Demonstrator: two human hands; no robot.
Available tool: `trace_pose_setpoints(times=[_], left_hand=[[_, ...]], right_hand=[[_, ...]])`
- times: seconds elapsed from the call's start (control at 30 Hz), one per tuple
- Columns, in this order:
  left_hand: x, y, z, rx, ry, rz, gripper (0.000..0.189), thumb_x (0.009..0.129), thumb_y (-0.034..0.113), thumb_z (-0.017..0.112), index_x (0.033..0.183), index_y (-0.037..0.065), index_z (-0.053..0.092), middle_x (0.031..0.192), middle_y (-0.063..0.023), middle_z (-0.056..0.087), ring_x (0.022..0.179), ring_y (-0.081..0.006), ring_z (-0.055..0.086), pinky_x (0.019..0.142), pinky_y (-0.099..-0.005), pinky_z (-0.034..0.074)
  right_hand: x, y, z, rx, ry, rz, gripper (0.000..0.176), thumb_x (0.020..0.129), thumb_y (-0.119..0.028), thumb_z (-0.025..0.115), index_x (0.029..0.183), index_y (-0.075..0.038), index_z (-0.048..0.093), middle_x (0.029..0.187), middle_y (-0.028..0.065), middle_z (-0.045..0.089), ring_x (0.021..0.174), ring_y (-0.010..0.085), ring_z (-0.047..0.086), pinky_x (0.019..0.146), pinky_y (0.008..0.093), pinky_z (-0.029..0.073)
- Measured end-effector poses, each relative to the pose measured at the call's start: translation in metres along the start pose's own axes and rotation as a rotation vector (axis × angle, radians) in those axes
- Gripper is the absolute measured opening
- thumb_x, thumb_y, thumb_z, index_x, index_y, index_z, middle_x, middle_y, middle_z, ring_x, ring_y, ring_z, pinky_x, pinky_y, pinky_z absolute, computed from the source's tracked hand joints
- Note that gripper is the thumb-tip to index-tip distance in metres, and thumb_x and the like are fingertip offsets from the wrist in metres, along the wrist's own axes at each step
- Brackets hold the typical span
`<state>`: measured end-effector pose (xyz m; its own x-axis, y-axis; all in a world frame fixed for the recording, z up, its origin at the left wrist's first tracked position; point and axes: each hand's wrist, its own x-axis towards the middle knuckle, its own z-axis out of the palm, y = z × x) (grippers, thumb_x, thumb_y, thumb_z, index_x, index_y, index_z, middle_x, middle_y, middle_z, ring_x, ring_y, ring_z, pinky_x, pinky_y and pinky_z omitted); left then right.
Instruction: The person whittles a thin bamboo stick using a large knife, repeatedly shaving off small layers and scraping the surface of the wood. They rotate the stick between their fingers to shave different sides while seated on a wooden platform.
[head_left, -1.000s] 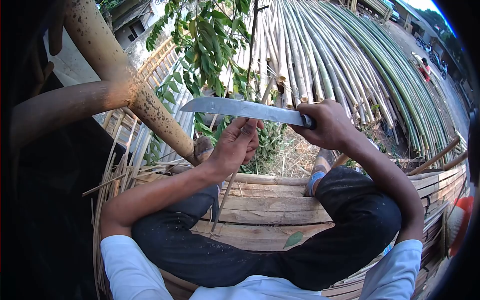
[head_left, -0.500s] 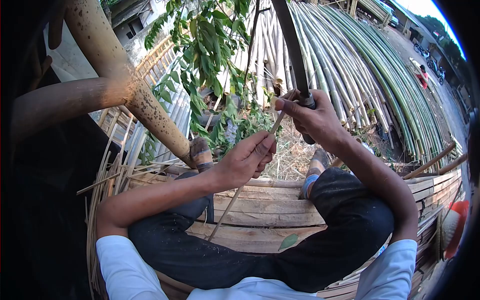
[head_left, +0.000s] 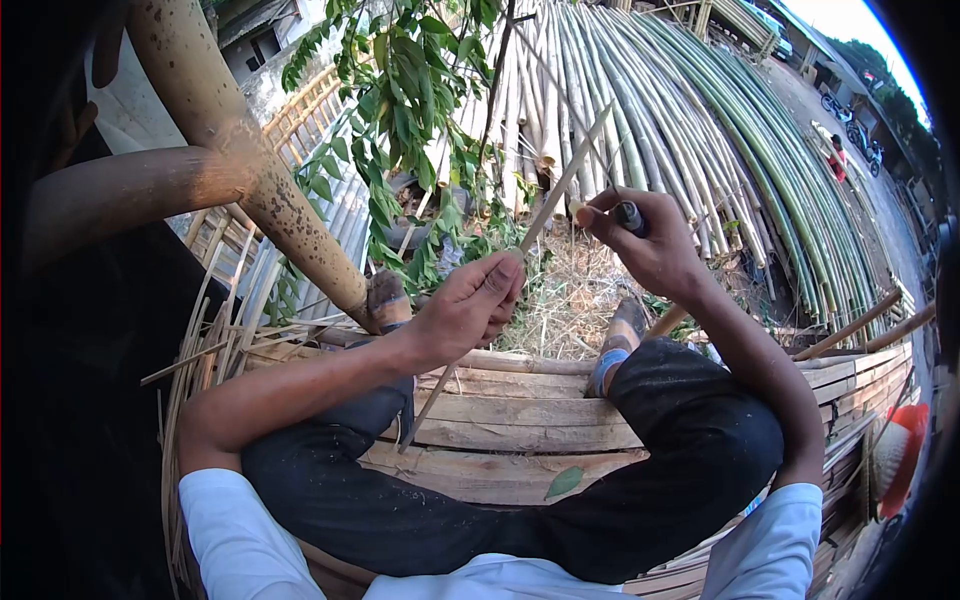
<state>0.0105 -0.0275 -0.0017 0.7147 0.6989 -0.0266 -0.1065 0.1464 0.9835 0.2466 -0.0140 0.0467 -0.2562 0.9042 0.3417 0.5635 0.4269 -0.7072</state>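
My left hand (head_left: 468,308) is closed around a thin bamboo strip (head_left: 562,190). The strip slants from near my lap up to the right, its pale flat end pointing away from me. In my right hand (head_left: 650,245) is the handle of a long-bladed knife (head_left: 629,215). Its blade is now seen nearly edge-on as a thin dark line, and most of the grip is hidden by my fingers. Something pale shows at my right thumb tip, just right of the strip.
I sit on a bench of split bamboo (head_left: 520,410) with a green leaf (head_left: 565,482) on it. A thick bamboo post (head_left: 290,215) rises at left beside leafy branches (head_left: 410,100). Beyond lie stacked bamboo poles (head_left: 640,110). Cut strips (head_left: 215,345) stick out at left.
My left hand has moved slightly down and left with the strip, whose far end now shows at full length. The knife has turned from its broad side to nearly edge-on, apart from the strip.
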Motion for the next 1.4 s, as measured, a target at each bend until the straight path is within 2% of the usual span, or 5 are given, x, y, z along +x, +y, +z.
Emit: trace_pose_setpoints(times=[0.1,0.63,1.2,1.27,1.4], left_hand=[[-0.002,0.010,0.000,-0.078,0.050,-0.056,0.038,0.098,0.045,0.033,0.082,0.011,0.037,0.061,0.0045,0.027,0.046,-0.0042,0.021,0.039,-0.0203,0.017],[-0.008,0.015,-0.002,-0.215,-0.042,-0.223,0.038,0.099,0.042,0.032,0.071,0.017,0.029,0.054,0.0075,0.022,0.042,-0.0038,0.019,0.036,-0.0218,0.014],[-0.008,0.014,-0.004,-0.222,0.014,-0.219,0.042,0.098,0.048,0.029,0.071,0.017,0.031,0.052,0.0074,0.023,0.039,-0.0035,0.020,0.033,-0.0215,0.014],[-0.010,0.012,-0.005,-0.207,-0.008,-0.195,0.041,0.099,0.046,0.031,0.072,0.015,0.031,0.052,0.0068,0.025,0.039,-0.0038,0.021,0.033,-0.0213,0.016],[-0.011,0.010,0.010,-0.134,-0.091,-0.152,0.041,0.099,0.045,0.028,0.074,0.014,0.032,0.055,0.0056,0.024,0.040,-0.0046,0.019,0.035,-0.0216,0.014]], right_hand=[[-0.004,-0.007,0.001,-0.403,-0.147,-0.146,0.023,0.080,-0.031,0.067,0.080,-0.008,0.065,0.051,0.0070,0.057,0.047,0.0247,0.059,0.050,0.0372,0.045],[0.004,-0.006,0.009,-0.766,-0.124,-0.176,0.016,0.055,-0.016,0.069,0.068,-0.009,0.063,0.050,0.0072,0.057,0.047,0.0260,0.059,0.047,0.0378,0.045],[0.000,0.028,-0.019,-0.777,0.052,-0.150,0.011,0.069,-0.016,0.063,0.069,-0.006,0.065,0.047,0.0080,0.056,0.042,0.0202,0.056,0.046,0.0356,0.043],[0.001,0.031,-0.030,-0.627,0.200,0.212,0.026,0.078,-0.023,0.061,0.060,-0.005,0.061,0.045,0.0044,0.052,0.038,0.0186,0.051,0.045,0.0360,0.043],[-0.006,0.062,-0.044,-0.323,0.263,0.340,0.037,0.086,-0.031,0.058,0.059,-0.006,0.054,0.046,-0.0010,0.046,0.036,0.0124,0.041,0.039,0.0316,0.036]])
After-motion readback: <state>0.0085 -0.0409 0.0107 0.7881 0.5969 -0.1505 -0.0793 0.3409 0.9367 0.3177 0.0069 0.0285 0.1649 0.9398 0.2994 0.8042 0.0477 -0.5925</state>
